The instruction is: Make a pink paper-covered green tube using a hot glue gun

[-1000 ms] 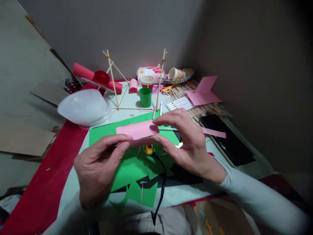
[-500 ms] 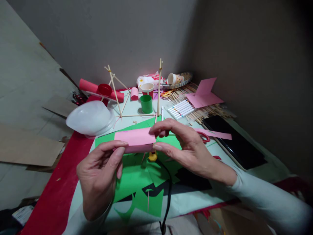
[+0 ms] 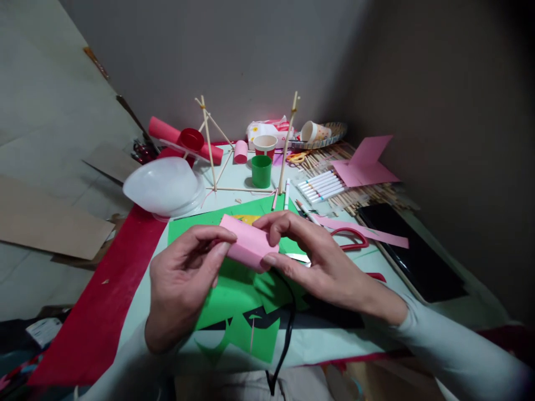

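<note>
You held a folded pink paper [image 3: 249, 245] just above the bench [image 3: 234, 181], over a sheet of green paper [image 3: 225, 289]. Your left hand [image 3: 184, 284] had its grip pinched on the paper's left end, thumb and forefinger pressed to it. Your right hand [image 3: 321, 262] had its grip clamped on the right end, fingers on top and thumb beneath. Red-handled scissors [image 3: 353, 240] lay just beside your right hand, next to a pink paper strip [image 3: 368, 233]. Farther back stood a frame of wooden sticks [image 3: 246, 147], a green cup [image 3: 261, 170] within it, and a row of markers [image 3: 321, 185] to the right. A white plastic lid [image 3: 161, 186] rested at the left.
</note>
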`<state>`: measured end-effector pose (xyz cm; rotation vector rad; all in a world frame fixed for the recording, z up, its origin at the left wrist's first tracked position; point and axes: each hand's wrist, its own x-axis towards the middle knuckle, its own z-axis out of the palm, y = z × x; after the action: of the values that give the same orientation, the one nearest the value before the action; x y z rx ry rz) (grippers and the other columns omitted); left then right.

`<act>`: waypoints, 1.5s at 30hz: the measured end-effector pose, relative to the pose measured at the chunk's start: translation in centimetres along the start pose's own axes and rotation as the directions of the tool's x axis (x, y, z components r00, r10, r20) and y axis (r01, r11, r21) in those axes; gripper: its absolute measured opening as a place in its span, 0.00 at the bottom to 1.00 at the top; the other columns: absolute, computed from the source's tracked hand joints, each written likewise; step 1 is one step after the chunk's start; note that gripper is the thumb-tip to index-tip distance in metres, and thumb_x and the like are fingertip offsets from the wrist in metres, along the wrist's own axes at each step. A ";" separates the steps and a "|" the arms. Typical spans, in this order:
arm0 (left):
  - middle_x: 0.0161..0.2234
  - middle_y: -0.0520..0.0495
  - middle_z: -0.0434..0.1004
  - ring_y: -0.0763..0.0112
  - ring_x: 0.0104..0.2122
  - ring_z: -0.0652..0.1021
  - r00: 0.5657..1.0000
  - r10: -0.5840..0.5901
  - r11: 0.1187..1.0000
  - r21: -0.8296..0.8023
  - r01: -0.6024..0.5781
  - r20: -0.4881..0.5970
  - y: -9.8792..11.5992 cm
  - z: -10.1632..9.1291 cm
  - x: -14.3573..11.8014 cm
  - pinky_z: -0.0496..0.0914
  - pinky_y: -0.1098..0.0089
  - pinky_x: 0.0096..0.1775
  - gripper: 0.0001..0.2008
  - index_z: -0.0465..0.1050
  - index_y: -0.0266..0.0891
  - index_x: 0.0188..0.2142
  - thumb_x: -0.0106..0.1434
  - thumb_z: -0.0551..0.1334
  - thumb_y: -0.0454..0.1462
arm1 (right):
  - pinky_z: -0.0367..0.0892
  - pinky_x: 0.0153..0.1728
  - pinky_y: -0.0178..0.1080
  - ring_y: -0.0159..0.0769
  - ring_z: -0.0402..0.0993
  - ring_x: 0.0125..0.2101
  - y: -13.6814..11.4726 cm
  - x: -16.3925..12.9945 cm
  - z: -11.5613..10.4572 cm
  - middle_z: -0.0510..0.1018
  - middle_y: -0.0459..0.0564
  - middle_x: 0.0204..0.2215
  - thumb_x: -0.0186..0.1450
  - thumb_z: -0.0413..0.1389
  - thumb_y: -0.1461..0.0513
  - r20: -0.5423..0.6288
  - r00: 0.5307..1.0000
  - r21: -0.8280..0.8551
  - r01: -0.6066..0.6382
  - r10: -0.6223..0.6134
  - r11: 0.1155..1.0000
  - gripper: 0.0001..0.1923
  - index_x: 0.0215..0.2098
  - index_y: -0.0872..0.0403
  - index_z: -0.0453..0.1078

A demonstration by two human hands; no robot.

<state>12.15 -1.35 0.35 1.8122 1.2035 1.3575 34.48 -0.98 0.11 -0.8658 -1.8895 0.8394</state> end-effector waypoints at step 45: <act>0.66 0.34 0.70 0.47 0.64 0.71 0.949 0.314 0.883 0.374 -0.283 -0.022 -1.6 1.5 0.5 0.72 0.50 0.58 0.31 0.63 0.39 0.67 0.68 0.67 0.41 | 0.73 0.49 0.42 0.41 0.76 0.52 0.7 1.4 0.9 0.78 0.50 0.41 0.71 0.64 0.58 -0.054 0.992 -0.143 0.106 -0.114 0.984 0.08 0.39 0.53 0.70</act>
<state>13.08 -0.11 -1.23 2.3053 1.3316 1.4583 33.35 0.34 -0.22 -0.8533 -1.9400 0.6123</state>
